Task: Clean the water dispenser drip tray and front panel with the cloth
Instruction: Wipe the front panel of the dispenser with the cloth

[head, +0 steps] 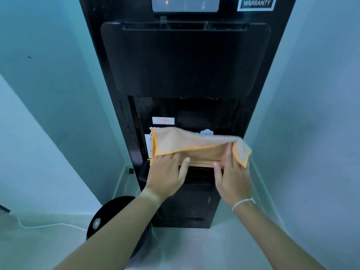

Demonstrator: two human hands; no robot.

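Note:
A tall black water dispenser (185,61) stands in front of me between two pale walls. An orange-edged cloth (181,143) is stretched across its tap recess, just above the black drip tray (198,173). My left hand (165,172) grips the cloth's lower left part. My right hand (232,176) holds the right end, fingers tucked into a fold. Most of the drip tray is hidden by the cloth and my hands.
A black round object (111,215) with a metal disc sits on the floor left of the dispenser. A white cable (50,225) runs along the floor at the left. White warning labels (163,120) are stuck inside the recess. Walls close in on both sides.

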